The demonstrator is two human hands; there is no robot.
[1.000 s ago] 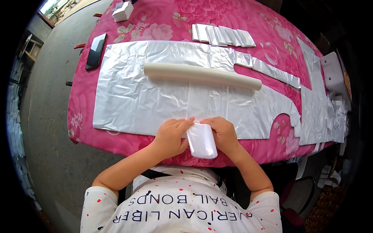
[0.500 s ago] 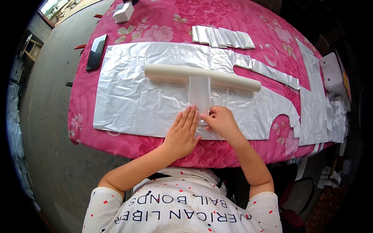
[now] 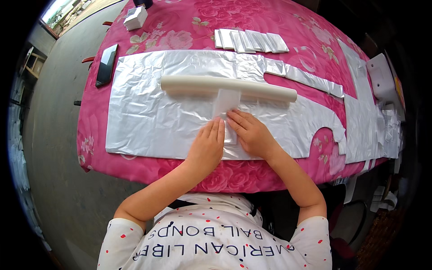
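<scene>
A narrow strip of clear plastic film [image 3: 226,101] runs from a long white roll [image 3: 227,87] toward me, lying on a wide silver foil sheet [image 3: 148,112]. My left hand [image 3: 208,146] lies flat, palm down, on the near end of the strip. My right hand [image 3: 251,133] rests beside it with the fingertips pressing the strip's right edge. Both hands have their fingers stretched out and hold nothing. The near end of the strip is hidden under my hands.
The table carries a pink flowered cloth [image 3: 180,40]. A row of folded white pieces [image 3: 250,41] lies at the far side, a dark flat device [image 3: 106,64] at the left, a small white box [image 3: 135,18] far left. Cut foil pieces [image 3: 364,117] pile up at the right.
A second ago both hands held a folded white piece at the table's near edge. It has since been laid out flat toward the roll, and my hands moved forward onto it.
</scene>
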